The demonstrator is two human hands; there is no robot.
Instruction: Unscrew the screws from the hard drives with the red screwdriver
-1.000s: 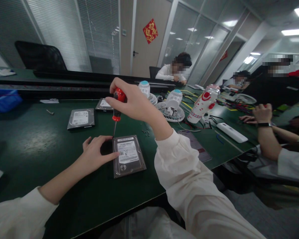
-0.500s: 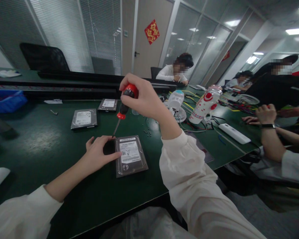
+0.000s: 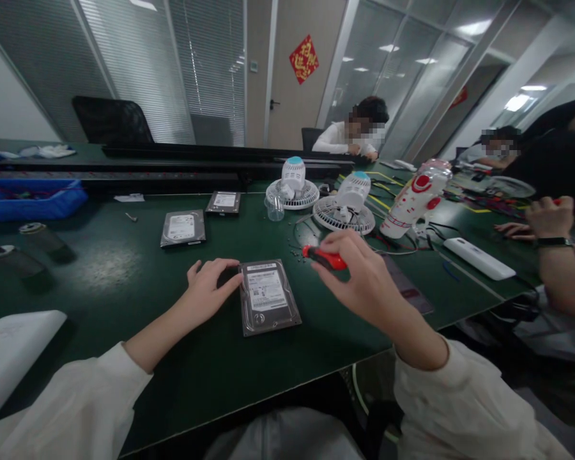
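A hard drive (image 3: 269, 300), silver with a white label, lies label up on the green table before me. My left hand (image 3: 199, 294) rests at its left edge, fingers apart, with the thumb and index fingertips by the upper left corner. To the right of the drive, my right hand (image 3: 367, 275) is closed around a screwdriver (image 3: 329, 257) with a red and black handle, tilted nearly flat, its tip pointing left. The blade is hard to make out. Small loose screws (image 3: 297, 254) are scattered just beyond it.
Two more hard drives, a nearer one (image 3: 183, 228) and a farther one (image 3: 223, 202), lie behind. White fans (image 3: 344, 214), a clear cup (image 3: 275, 208) and a red-and-white bottle (image 3: 414, 199) stand beyond. Cans (image 3: 41, 235) and a blue bin (image 3: 31, 199) are left. A co-worker's hand (image 3: 549, 217) is right.
My right hand has lifted the screwdriver off the drive's upper left corner and lowered it to the right, near the screws. My left thumb has drawn back to the drive's edge. The view has shifted.
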